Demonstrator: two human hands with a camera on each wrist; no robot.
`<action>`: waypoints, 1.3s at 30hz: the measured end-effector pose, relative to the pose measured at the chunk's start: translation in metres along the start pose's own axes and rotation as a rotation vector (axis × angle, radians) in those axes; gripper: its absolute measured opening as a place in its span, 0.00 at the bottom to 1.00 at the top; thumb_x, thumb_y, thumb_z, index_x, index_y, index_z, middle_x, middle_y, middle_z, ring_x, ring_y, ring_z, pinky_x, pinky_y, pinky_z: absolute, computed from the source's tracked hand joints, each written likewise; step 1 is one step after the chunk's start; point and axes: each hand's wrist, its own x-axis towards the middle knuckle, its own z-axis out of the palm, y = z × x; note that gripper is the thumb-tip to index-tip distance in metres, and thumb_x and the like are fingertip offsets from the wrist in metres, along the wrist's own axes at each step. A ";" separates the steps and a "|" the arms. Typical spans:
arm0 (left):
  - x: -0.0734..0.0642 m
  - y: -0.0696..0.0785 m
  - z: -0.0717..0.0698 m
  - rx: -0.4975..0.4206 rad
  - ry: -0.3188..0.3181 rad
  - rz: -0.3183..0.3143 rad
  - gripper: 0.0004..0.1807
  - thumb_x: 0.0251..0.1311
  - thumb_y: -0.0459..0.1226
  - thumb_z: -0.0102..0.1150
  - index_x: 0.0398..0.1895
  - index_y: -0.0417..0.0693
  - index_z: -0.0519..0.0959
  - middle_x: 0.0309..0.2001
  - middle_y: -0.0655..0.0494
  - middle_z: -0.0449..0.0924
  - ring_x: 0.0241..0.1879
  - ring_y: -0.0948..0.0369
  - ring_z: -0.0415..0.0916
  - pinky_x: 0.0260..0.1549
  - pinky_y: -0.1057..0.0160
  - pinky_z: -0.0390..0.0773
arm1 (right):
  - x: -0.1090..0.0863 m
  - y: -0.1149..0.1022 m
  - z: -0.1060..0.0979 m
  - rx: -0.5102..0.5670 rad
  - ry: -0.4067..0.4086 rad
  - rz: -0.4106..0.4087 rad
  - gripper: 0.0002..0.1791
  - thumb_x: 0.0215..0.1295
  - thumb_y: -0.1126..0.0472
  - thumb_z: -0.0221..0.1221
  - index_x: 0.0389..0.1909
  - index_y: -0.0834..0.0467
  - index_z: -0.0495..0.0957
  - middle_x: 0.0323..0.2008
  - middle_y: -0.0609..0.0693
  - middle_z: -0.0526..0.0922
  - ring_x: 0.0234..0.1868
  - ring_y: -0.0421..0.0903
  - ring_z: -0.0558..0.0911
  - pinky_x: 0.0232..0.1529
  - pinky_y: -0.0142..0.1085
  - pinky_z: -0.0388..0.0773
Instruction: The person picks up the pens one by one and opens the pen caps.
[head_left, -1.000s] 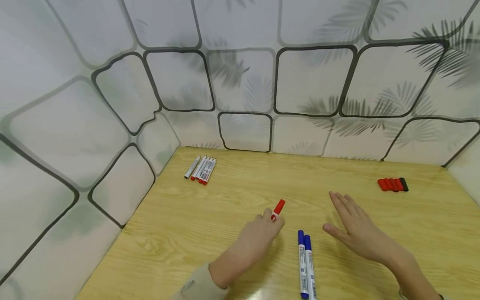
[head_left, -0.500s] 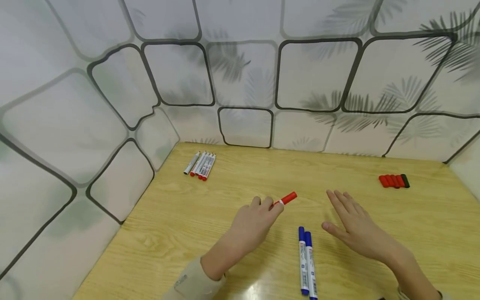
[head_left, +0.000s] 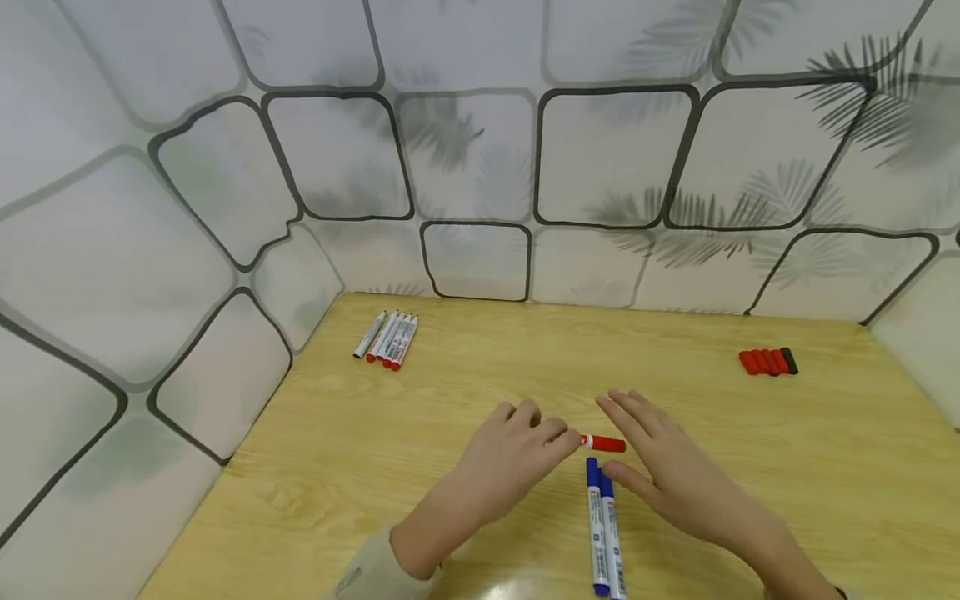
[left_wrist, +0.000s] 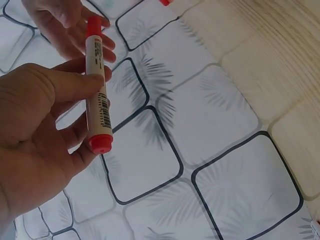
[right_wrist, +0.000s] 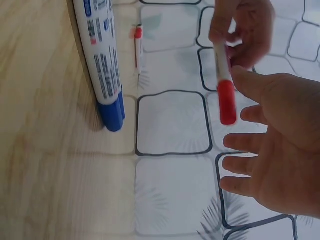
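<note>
My left hand (head_left: 495, 471) grips a white marker with a red cap (head_left: 603, 443), thumb and fingers pinching its barrel (left_wrist: 95, 57). Its capped end points toward my right hand (head_left: 678, 479). In the right wrist view, that hand has its fingers spread and nearly straight, its thumb close beside the red cap (right_wrist: 227, 102); whether they touch I cannot tell. Two white markers with blue caps lie side by side on the table below the hands, the left one (head_left: 597, 533) against the right one (head_left: 612, 537).
Several uncapped white markers (head_left: 388, 340) lie in a row at the back left. Toward the back right sit several red caps (head_left: 763, 362) and a black cap (head_left: 789, 361) in a row. A patterned wall (head_left: 480, 258) borders the wooden table (head_left: 337, 433).
The red-capped marker has turned from pointing away to pointing right, and my left hand has moved slightly with it. My right hand has shifted left, closer to the cap.
</note>
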 end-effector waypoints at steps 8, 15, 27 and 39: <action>-0.001 0.003 -0.005 -0.043 0.126 0.038 0.16 0.66 0.35 0.62 0.54 0.63 0.77 0.51 0.68 0.80 0.44 0.61 0.73 0.37 0.66 0.70 | 0.004 -0.005 0.009 -0.154 0.130 -0.158 0.26 0.64 0.65 0.64 0.64 0.61 0.74 0.55 0.55 0.81 0.58 0.57 0.79 0.53 0.54 0.78; -0.001 0.006 -0.002 -0.017 0.163 0.020 0.10 0.67 0.38 0.61 0.48 0.62 0.77 0.43 0.66 0.79 0.43 0.63 0.74 0.35 0.67 0.71 | 0.004 -0.007 0.016 -0.215 0.198 -0.209 0.18 0.59 0.69 0.66 0.50 0.55 0.79 0.42 0.46 0.86 0.43 0.46 0.85 0.42 0.42 0.83; -0.002 0.011 -0.001 0.005 0.004 -0.008 0.10 0.68 0.40 0.60 0.50 0.61 0.77 0.38 0.64 0.75 0.34 0.65 0.68 0.26 0.71 0.63 | 0.004 -0.012 0.017 -0.220 0.160 -0.242 0.16 0.58 0.69 0.67 0.46 0.54 0.79 0.42 0.44 0.84 0.44 0.42 0.83 0.42 0.41 0.82; -0.001 0.014 0.002 0.133 0.015 0.003 0.13 0.67 0.40 0.61 0.52 0.64 0.78 0.42 0.65 0.77 0.38 0.64 0.72 0.34 0.68 0.73 | 0.001 -0.014 0.018 -0.283 0.130 -0.214 0.17 0.63 0.65 0.65 0.53 0.60 0.80 0.50 0.50 0.81 0.51 0.49 0.81 0.48 0.45 0.81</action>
